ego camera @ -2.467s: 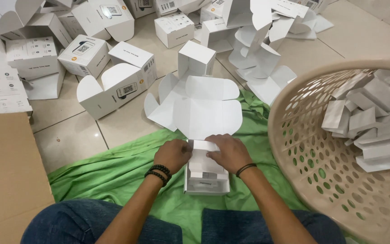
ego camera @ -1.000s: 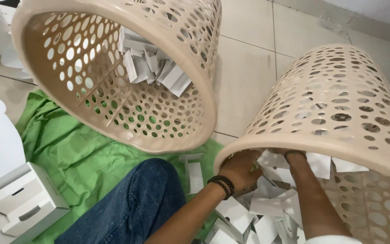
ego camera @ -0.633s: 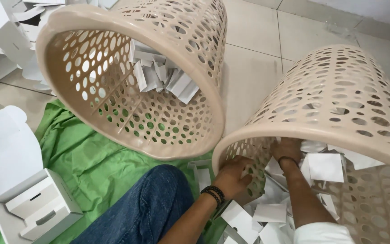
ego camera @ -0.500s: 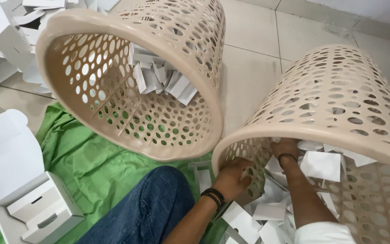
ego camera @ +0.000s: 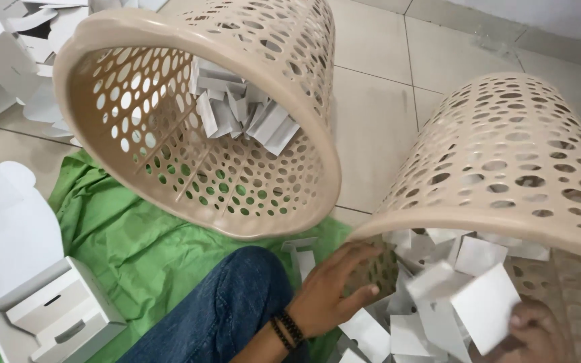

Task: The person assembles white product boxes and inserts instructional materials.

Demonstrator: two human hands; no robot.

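My left hand [ego camera: 334, 290] grips the lower rim of the beige perforated basket [ego camera: 506, 161] lying on its side at the right, fingers and thumb pinching its wall. My right hand [ego camera: 539, 331] is at the basket's mouth, low in the view and partly hidden. It holds a white folded card piece [ego camera: 484, 308] lifted above the heap of several white card pieces [ego camera: 398, 333] spilling from the basket. Black bands circle my left wrist.
A second beige basket [ego camera: 136, 87] lies tipped at upper left with several white card pieces [ego camera: 243, 114] inside. My knee in blue jeans [ego camera: 230, 302] rests on a green cloth [ego camera: 136, 235]. An open white box [ego camera: 48, 316] sits at lower left. More white boxes [ego camera: 8, 40] lie on the tiled floor.
My right hand has drawn back from deep in the right basket to its mouth, bringing a white card piece. My left hand stays on the rim.
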